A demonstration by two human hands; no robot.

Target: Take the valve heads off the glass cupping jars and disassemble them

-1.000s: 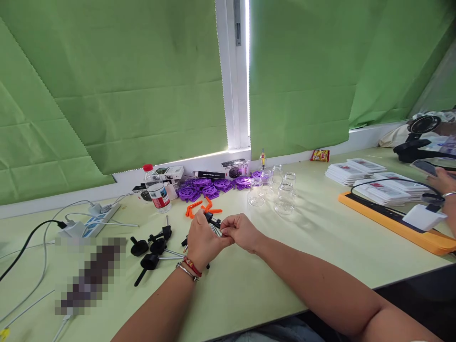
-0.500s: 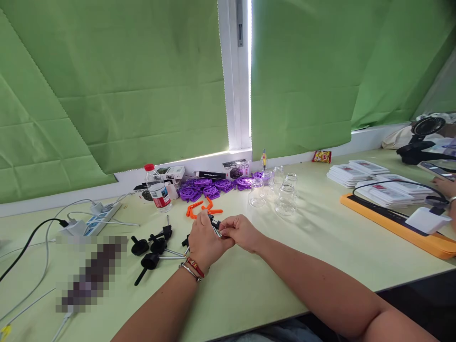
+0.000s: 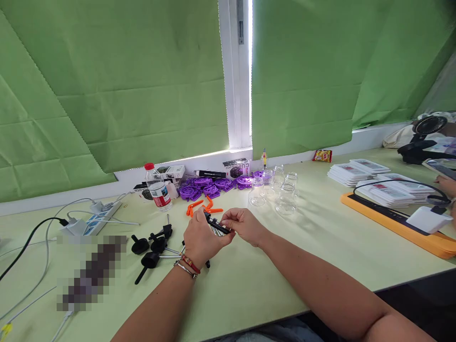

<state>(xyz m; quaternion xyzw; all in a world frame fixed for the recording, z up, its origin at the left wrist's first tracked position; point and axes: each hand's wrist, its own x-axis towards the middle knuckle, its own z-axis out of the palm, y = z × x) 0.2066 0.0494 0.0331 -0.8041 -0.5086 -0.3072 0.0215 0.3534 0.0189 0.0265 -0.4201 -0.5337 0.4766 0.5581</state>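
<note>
My left hand (image 3: pixel 201 240) is closed around a narrow black piece with metal rods (image 3: pixel 218 225). That piece slants down to the right between my two hands. My right hand (image 3: pixel 244 227) is pinched at its right side, with thumb and forefinger together; what lies between those fingertips is too small to make out. Left of my left hand lie several black round parts with stems and metal rods (image 3: pixel 150 260), some partly hidden behind the wrist. Just beyond my fingers are several orange lever-like pieces (image 3: pixel 210 209).
Purple plastic parts (image 3: pixel 191 192) lie at the back beside a water bottle (image 3: pixel 159 192). Clear glass vessels (image 3: pixel 285 202) stand right of them, near a yellow screwdriver (image 3: pixel 264 159). A power strip (image 3: pixel 103 217) is left; white stacks (image 3: pixel 386 194) and another person's hand (image 3: pixel 447 185) are right.
The black piece now shows more of its length, turned to slant down rightward. My left hand has shifted slightly left, and my right fingers sit a little higher.
</note>
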